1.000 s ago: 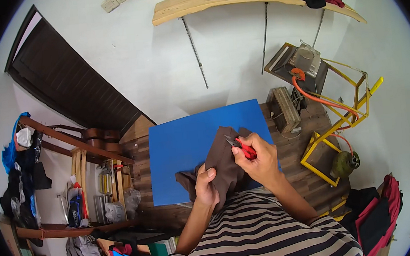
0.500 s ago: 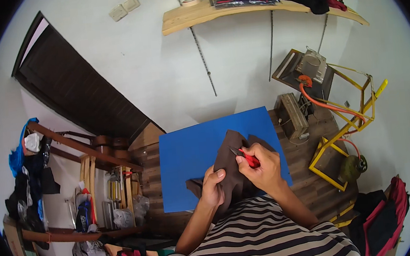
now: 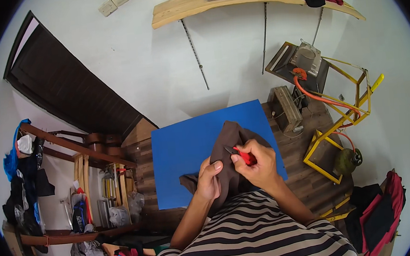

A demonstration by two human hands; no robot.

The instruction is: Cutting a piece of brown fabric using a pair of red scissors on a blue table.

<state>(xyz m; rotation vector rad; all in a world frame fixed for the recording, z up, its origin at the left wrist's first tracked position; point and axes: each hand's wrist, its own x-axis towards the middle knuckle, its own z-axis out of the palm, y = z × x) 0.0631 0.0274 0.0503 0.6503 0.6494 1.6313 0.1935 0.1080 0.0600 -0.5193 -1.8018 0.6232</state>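
Observation:
A dark brown cloth garment [image 3: 231, 131] is bunched up over a blue tabletop [image 3: 182, 152], its lower folds resting against my striped shirt. Pinched between thumb and fingers, the cloth's left part is held by my left hand [image 3: 210, 178]. My right hand [image 3: 260, 163] is closed around a pair of small snips [image 3: 246, 157] with red handles. Their dark pointed tip lies at the cloth, just right of my left thumb. My fingers cover much of the handles, and whether the blades are apart I cannot tell.
A wooden wall shelf [image 3: 194, 8] carries folded clothes and a tape roll. To the right stand a yellow metal frame [image 3: 323, 147] with an orange hose and a green tank [image 3: 347, 163]. A wooden rack [image 3: 80, 146] with hung clothing is at left, near a dark door [image 3: 64, 82].
The whole scene has shifted slightly left and up with my head. The snips stay at the cloth, and their angle and the folds differ a little. Both hands keep their hold.

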